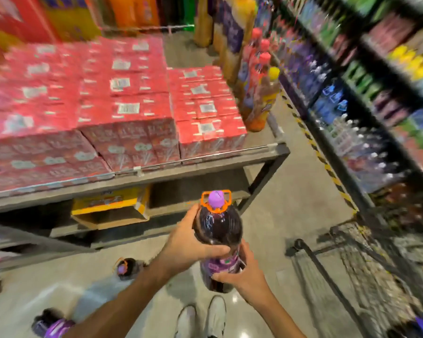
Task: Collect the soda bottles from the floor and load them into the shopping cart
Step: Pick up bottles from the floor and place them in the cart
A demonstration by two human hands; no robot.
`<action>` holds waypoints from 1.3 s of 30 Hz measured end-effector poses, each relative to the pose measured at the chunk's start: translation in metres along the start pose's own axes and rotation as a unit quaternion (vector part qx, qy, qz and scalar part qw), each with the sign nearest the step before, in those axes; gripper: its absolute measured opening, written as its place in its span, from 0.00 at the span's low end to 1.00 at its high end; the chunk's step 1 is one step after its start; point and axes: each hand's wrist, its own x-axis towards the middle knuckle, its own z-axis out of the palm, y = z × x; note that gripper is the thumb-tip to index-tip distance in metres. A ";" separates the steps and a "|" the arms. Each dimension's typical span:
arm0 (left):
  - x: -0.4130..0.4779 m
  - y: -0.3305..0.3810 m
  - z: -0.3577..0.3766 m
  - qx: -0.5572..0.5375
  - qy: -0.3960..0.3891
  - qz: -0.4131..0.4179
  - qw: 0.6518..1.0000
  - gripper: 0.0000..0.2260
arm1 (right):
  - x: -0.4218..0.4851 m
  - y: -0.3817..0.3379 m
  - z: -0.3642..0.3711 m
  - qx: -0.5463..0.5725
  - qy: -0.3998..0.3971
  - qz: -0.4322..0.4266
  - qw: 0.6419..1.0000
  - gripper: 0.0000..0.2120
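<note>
Both hands [188, 242] grip purple-labelled soda bottle [217, 230].

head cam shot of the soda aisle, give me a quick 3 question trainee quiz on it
1. True or false: the dark soda bottle with the purple cap is held by both the left hand and the right hand.
2. Where is the shopping cart? A) to the person's right B) to the left C) behind the red cartons
3. Fill in: at least ___ more bottles stand on the floor to the left.

Key: 1 true; 2 A; 3 two (one near the shelf base, another by the left forearm).
</note>
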 end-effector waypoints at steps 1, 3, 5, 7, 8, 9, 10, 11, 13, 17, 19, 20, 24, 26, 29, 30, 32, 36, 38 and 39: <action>-0.001 0.022 0.010 0.005 -0.016 0.014 1.000 0.42 | -0.015 -0.016 -0.011 0.003 0.014 0.000 1.000 0.41; 0.002 0.060 0.032 0.007 -0.048 0.037 0.998 0.43 | -0.043 -0.038 -0.032 0.017 0.062 -0.001 0.998 0.40; 0.009 0.093 0.061 0.013 -0.084 0.045 0.995 0.43 | -0.066 -0.054 -0.054 0.030 0.113 -0.014 0.993 0.40; 0.018 0.120 0.095 0.014 -0.120 0.056 0.991 0.41 | -0.087 -0.062 -0.079 0.052 0.160 -0.012 0.986 0.40; 0.022 0.135 0.115 0.012 -0.140 0.065 0.988 0.41 | -0.096 -0.065 -0.095 0.062 0.186 -0.009 0.981 0.40; 0.028 0.147 0.136 0.011 -0.159 0.073 0.985 0.40 | -0.104 -0.066 -0.112 0.069 0.212 -0.010 0.975 0.40; 0.033 0.158 0.157 0.010 -0.178 0.074 0.981 0.38 | -0.113 -0.068 -0.131 0.072 0.235 -0.011 0.969 0.41; 0.039 0.171 0.180 0.013 -0.199 0.080 0.977 0.36 | -0.121 -0.070 -0.150 0.073 0.256 -0.014 0.964 0.41; 0.049 0.194 0.229 0.029 -0.249 0.089 0.964 0.33 | -0.137 -0.070 -0.189 0.079 0.302 -0.023 0.950 0.43; 0.056 0.233 0.333 0.031 -0.322 0.119 0.939 0.28 | -0.173 -0.066 -0.266 0.099 0.387 -0.018 0.916 0.42; 0.059 0.246 0.380 0.036 -0.351 0.138 0.925 0.26 | -0.191 -0.064 -0.298 0.107 0.421 -0.017 0.900 0.39; 0.061 0.250 0.402 0.041 -0.368 0.147 0.917 0.25 | -0.199 -0.064 -0.312 0.115 0.439 -0.020 0.891 0.37; 0.068 0.261 0.481 0.040 -0.419 0.153 0.894 0.36 | -0.220 -0.052 -0.366 0.157 0.483 -0.022 0.861 0.34; 0.069 0.267 0.519 0.035 -0.443 0.167 0.880 0.38 | -0.226 -0.046 -0.389 0.171 0.503 -0.016 0.847 0.37; 0.080 0.273 0.574 0.043 -0.475 0.183 0.860 0.39 | -0.229 -0.039 -0.426 0.202 0.544 -0.006 0.814 0.41; 0.085 0.275 0.593 0.046 -0.491 0.188 0.849 0.38 | -0.229 -0.037 -0.439 0.203 0.558 -0.002 0.804 0.41; 0.099 0.278 0.630 0.050 -0.517 0.187 0.834 0.38 | -0.228 -0.034 -0.467 0.206 0.578 0.011 0.790 0.38; 0.134 0.276 0.698 0.078 -0.546 0.152 0.820 0.40 | -0.219 -0.014 -0.526 0.231 0.589 0.032 0.774 0.34; 0.153 0.266 0.733 0.092 -0.566 0.122 0.810 0.35 | -0.208 0.005 -0.552 0.245 0.589 0.046 0.769 0.35; 0.160 0.260 0.749 0.098 -0.573 0.105 0.807 0.32 | -0.203 0.018 -0.564 0.255 0.590 0.056 0.764 0.36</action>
